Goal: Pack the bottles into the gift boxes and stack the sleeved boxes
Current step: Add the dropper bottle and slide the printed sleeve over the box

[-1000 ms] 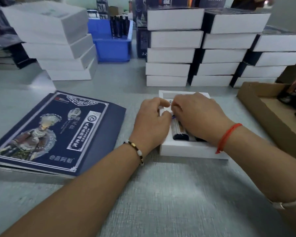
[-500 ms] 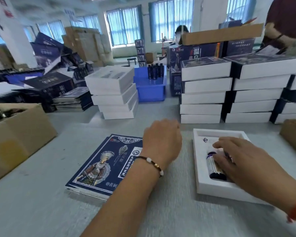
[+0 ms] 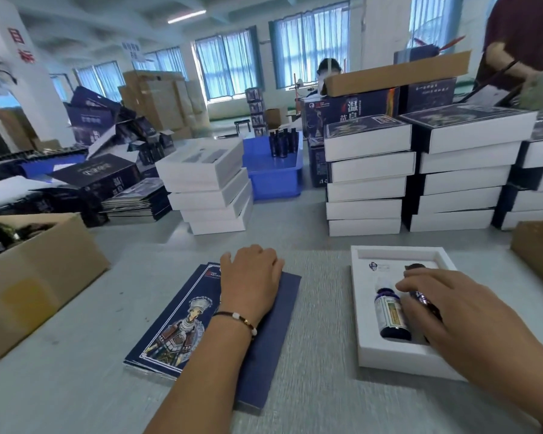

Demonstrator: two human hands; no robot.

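Head view: bottle beside right hand, inside gift box.

Bright workroom — blue-curtained windows along the far wall, white pillar, ceiling strip light.
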